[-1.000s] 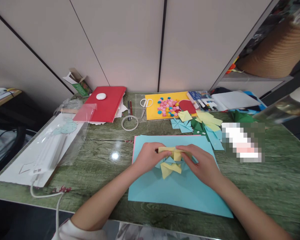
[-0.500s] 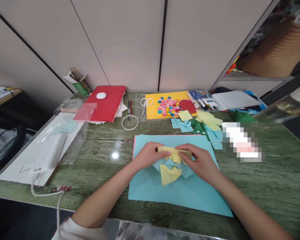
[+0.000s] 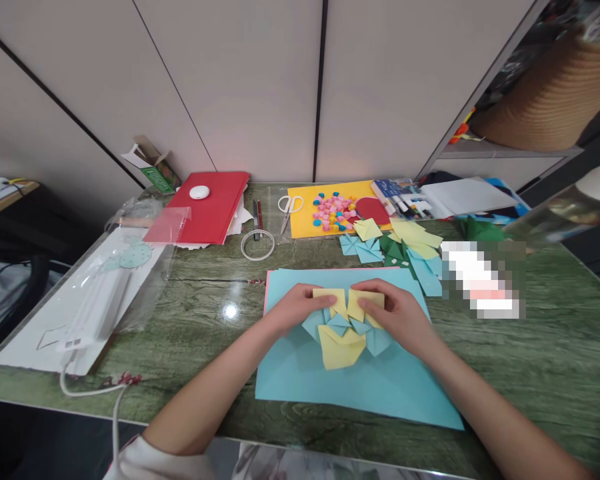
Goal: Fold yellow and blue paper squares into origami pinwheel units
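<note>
A folded paper piece [image 3: 344, 325] of yellow and light blue flaps lies on a large light blue sheet [image 3: 360, 380] on the green table. My left hand [image 3: 293, 310] presses its upper left yellow flap with closed fingers. My right hand [image 3: 397, 313] pinches the upper right yellow flap the same way. Both hands rest on the sheet with the piece between them.
Folded yellow, blue and green paper units [image 3: 405, 250] lie behind right. A yellow sheet [image 3: 303, 217] with small coloured pieces, scissors [image 3: 289, 208], pens [image 3: 257, 217], a tape ring [image 3: 257, 245] and a red folder [image 3: 210, 210] sit at the back. Plastic packaging [image 3: 105, 287] lies left.
The upper yellow part was raised and bunched between my fingers; now it lies flattened into two flaps, and both hands have lowered slightly onto it.
</note>
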### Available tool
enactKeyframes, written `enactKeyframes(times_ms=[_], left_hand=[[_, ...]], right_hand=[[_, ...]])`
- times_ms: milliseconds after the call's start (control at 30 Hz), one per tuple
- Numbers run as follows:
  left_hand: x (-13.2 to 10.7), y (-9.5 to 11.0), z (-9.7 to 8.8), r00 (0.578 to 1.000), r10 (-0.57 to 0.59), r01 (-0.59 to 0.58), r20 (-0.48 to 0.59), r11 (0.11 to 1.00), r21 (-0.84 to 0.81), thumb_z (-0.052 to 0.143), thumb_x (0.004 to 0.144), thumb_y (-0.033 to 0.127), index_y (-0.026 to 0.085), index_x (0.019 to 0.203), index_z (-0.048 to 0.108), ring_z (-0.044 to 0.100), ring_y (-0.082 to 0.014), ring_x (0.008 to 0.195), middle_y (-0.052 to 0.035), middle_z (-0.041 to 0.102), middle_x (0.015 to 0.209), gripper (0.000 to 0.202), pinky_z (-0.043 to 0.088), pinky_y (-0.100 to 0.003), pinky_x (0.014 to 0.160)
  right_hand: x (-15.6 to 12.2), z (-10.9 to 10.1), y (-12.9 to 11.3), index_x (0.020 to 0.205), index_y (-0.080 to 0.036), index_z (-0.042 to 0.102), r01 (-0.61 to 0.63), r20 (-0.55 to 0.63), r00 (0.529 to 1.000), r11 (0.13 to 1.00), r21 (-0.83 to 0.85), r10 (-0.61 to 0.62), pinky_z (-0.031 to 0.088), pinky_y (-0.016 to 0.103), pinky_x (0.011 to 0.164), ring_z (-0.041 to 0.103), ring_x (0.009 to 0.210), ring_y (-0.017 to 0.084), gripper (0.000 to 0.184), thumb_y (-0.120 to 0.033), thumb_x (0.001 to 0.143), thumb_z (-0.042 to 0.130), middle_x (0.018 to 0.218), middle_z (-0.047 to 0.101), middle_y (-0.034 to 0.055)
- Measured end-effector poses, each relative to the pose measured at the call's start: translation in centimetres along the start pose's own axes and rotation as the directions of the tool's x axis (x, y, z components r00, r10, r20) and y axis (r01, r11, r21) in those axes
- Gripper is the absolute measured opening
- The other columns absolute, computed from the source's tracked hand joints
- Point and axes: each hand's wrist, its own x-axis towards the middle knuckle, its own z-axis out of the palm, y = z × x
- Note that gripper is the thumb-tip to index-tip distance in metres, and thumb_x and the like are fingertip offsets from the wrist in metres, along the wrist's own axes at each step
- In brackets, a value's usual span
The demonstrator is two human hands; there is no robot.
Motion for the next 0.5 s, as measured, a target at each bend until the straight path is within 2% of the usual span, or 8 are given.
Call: enactKeyframes(times_ms=[133,267,400,500], left_hand=[[-0.3,0.6,-0.1,0.998,-0.041,0.047,0.054,0.991,-0.123,0.063,0.07,0.045,0.014,0.091,0.066,0.06,-0.0183,0.081,-0.0092,0.066,0.091,0.037,0.042,-0.027,0.066],[-0.6,1.3,-0.1,0.989,-0.065,0.095,0.133,0.967,-0.235,0.067,0.069,0.038,0.019,0.108,0.059,0.059,-0.0212,0.094,-0.012,0.063,0.108,0.045,0.044,-0.03,0.074],[-0.6,1.2,0.2,0.989,-0.049,0.063,0.139,0.993,-0.098,0.074,0.06,0.032,0.021,0.108,0.059,0.059,-0.0182,0.088,-0.0087,0.062,0.108,0.051,0.043,-0.026,0.069],[-0.5,0.6,0.3,0.992,-0.036,0.037,0.122,0.999,-0.007,0.074,0.06,0.031,0.021,0.104,0.062,0.057,-0.0146,0.081,-0.0052,0.063,0.099,0.048,0.04,-0.022,0.061]], right_hand=[[0.2,-0.4,-0.4,0.097,-0.023,0.062,-0.026,-0.055,0.998,0.999,-0.03,0.024,0.048,0.028,0.059,0.06,0.073,0.017,0.023,-0.031,0.078,0.054,0.095,0.065,0.0032],[0.4,-0.7,-0.5,0.096,-0.023,0.062,-0.04,-0.125,0.992,0.995,-0.093,0.028,0.044,0.027,0.054,0.055,0.064,0.014,0.023,-0.032,0.076,0.054,0.094,0.065,0.0025],[0.6,-0.8,-0.3,0.096,-0.022,0.062,-0.039,-0.132,0.991,0.999,-0.011,0.037,0.045,0.027,0.056,0.057,0.069,0.015,0.024,-0.034,0.077,0.054,0.098,0.064,0.0043],[0.6,-0.8,-0.2,0.097,-0.022,0.061,-0.049,-0.135,0.989,0.997,0.055,0.056,0.046,0.028,0.059,0.058,0.074,0.016,0.024,-0.036,0.077,0.056,0.1,0.063,0.0049]])
